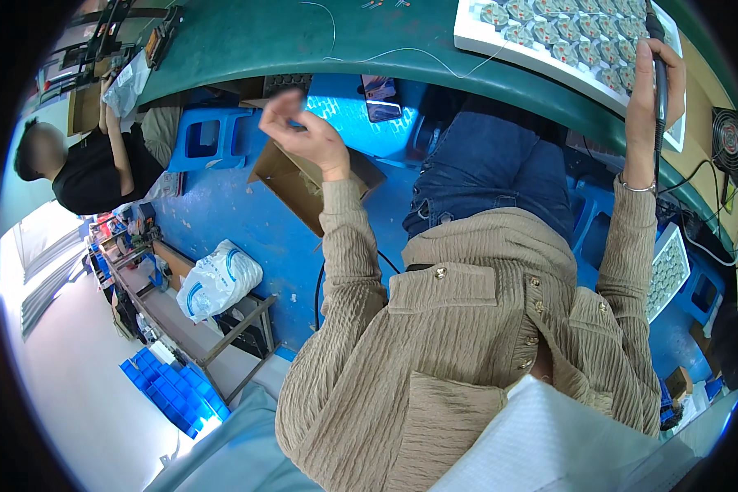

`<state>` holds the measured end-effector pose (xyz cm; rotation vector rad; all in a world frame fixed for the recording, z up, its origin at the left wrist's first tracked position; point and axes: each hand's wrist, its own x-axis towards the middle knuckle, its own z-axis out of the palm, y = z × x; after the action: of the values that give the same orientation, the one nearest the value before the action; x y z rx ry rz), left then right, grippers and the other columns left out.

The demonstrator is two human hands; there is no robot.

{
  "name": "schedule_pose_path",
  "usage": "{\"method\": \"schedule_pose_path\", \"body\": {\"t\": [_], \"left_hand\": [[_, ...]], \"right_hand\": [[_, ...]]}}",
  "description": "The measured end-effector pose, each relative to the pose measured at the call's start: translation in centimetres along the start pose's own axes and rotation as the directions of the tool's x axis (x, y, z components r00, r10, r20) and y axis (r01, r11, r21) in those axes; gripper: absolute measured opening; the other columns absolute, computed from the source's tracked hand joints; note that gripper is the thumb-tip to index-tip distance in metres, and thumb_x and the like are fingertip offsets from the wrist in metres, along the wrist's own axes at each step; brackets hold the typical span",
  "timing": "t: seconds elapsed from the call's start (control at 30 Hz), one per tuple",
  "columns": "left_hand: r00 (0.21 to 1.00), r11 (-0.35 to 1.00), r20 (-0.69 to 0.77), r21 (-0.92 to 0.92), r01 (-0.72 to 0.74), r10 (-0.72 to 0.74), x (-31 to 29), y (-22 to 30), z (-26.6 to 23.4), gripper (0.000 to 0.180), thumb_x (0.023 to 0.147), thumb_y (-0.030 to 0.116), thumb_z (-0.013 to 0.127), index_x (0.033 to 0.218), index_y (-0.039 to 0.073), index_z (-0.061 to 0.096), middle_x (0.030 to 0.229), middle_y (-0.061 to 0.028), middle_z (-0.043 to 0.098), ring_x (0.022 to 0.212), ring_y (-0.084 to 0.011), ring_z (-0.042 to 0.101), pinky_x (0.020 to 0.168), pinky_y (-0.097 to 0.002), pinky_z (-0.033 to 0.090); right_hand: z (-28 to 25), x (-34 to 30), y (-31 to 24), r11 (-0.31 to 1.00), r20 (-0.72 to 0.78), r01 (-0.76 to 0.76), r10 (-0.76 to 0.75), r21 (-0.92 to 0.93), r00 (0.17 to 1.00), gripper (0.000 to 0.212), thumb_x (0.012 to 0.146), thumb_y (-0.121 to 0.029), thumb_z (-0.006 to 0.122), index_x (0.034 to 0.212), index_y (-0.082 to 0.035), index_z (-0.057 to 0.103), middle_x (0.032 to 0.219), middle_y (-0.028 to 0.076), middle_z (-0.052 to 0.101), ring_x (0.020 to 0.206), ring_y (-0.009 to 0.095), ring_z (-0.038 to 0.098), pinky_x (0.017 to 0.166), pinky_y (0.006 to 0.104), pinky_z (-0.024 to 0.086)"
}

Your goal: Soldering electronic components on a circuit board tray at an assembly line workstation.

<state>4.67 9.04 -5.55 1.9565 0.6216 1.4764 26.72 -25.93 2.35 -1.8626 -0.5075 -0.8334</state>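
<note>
My right hand (660, 94) is closed around the black handle of a soldering iron (661, 70), held upright over the right end of a white tray (488, 43). Rows of small round circuit boards (564, 53) with wire ends fill this tray on the green bench. Away to the left, my left hand (307, 139) hangs off the bench's front edge, above an open cardboard box (291, 187). Its fingers are half curled and apart, slightly blurred, with nothing visible in them. A thin loose wire (402, 51) lies across the green bench top (246, 41) between my hands.
Two phones (381, 98) lie on a blue stool below the bench. Another blue stool (205, 139) stands left, near a seated person (98, 168) holding a clear bag. A white plastic bag (221, 279) sits on the floor. At right are a fan (731, 139) and another tray (668, 271).
</note>
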Motion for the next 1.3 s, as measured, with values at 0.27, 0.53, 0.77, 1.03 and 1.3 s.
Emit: {"method": "schedule_pose_path", "body": {"t": [0.27, 0.53, 0.77, 1.03, 1.3], "left_hand": [[0.884, 0.886, 0.335, 0.217, -0.409, 0.326, 7.8, 1.9, 3.0, 0.027, 0.099, 0.001, 0.057, 0.126, -0.001, 0.057, 0.101, -0.0122, 0.071, 0.082, -0.0183, 0.064, 0.078, -0.0302, 0.053], [0.84, 0.974, 0.54, 0.216, -0.072, -0.058, 9.0, 1.3, 6.6, 0.028, 0.106, 0.015, 0.059, 0.128, -0.002, 0.06, 0.105, -0.0133, 0.071, 0.09, -0.019, 0.067, 0.083, -0.0295, 0.054], [0.898, 0.983, 0.402, 0.021, 0.184, -0.177, 8.3, 2.2, 7.3, 0.029, 0.101, 0.008, 0.061, 0.127, -0.005, 0.056, 0.095, -0.012, 0.071, 0.081, -0.0184, 0.068, 0.075, -0.0298, 0.055], [0.781, 0.821, 0.491, -0.203, 0.533, -0.385, 14.0, 0.3, 7.2, 0.031, 0.104, 0.013, 0.058, 0.129, -0.006, 0.054, 0.097, -0.0149, 0.073, 0.076, -0.0177, 0.069, 0.07, -0.0289, 0.055], [0.824, 0.97, 0.566, 0.199, -0.139, 0.002, 17.6, 4.5, 7.4, 0.029, 0.106, 0.016, 0.051, 0.124, -0.001, 0.065, 0.102, -0.0093, 0.076, 0.07, -0.0116, 0.061, 0.057, -0.0216, 0.049]], "right_hand": [[0.0, -0.1, 0.1, 0.999, 0.007, 0.032, -0.033, 0.028, 0.999, 0.02, 0.099, -0.025, 0.074, 0.111, -0.009, 0.075, 0.107, 0.002, 0.074, 0.095, 0.014, 0.065, 0.087, 0.0269, 0.049], [0.1, 0.2, 0.1, 0.999, 0.012, 0.041, -0.041, 0.007, 0.999, 0.018, 0.1, -0.022, 0.073, 0.111, -0.008, 0.074, 0.107, 0.002, 0.074, 0.096, 0.015, 0.065, 0.089, 0.0276, 0.049], [-0.7, 0.2, -0.3, 0.997, 0.071, 0.064, -0.066, 0.039, 0.995, 0.011, 0.096, -0.015, 0.073, 0.105, -0.007, 0.073, 0.103, 0.004, 0.071, 0.097, 0.02, 0.065, 0.09, 0.0309, 0.049], [-0.8, 0.1, -1.0, 0.999, 0.068, 0.046, -0.047, 0.015, 0.997, 0.011, 0.096, -0.012, 0.072, 0.104, -0.005, 0.071, 0.11, 0.007, 0.068, 0.108, 0.026, 0.064, 0.097, 0.0352, 0.047], [-0.6, 0.0, -0.5, 0.999, 0.074, 0.054, -0.054, 0.007, 0.996, 0.012, 0.096, -0.013, 0.072, 0.104, -0.005, 0.071, 0.111, 0.008, 0.068, 0.113, 0.028, 0.063, 0.099, 0.0377, 0.047]]}}
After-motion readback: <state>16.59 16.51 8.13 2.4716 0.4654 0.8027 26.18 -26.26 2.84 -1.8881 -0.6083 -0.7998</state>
